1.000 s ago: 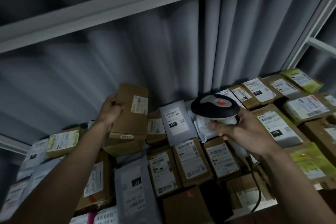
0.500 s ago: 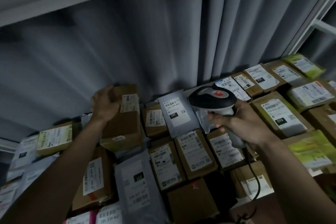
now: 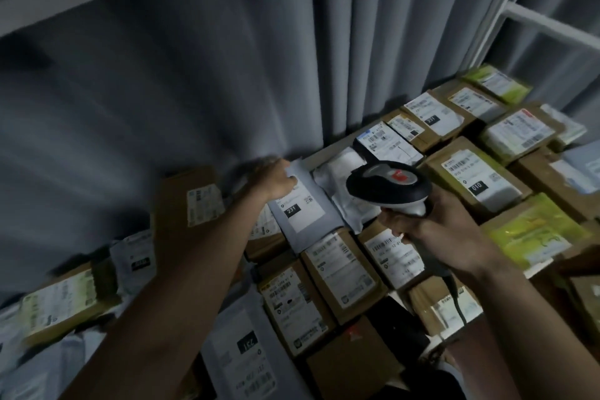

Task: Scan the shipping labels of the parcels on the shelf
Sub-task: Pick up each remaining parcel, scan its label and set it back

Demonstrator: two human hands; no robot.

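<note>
Two hands work: the right hand (image 3: pixel 436 224) grips one barcode scanner (image 3: pixel 388 187) above the parcels, while the left hand (image 3: pixel 276 182), having released the brown box (image 3: pixel 185 204), now touches one grey mailer (image 3: pixel 305 208) labelled 231; its fingers are blurred, grip unclear.

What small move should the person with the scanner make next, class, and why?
Probably tilt the scanner left and down toward the label on the grey mailer. The left hand already rests on that mailer's top edge, partly covering the label, while the right hand grips the scanner just beside it. The left hand may need to slide off the barcode first.
</note>
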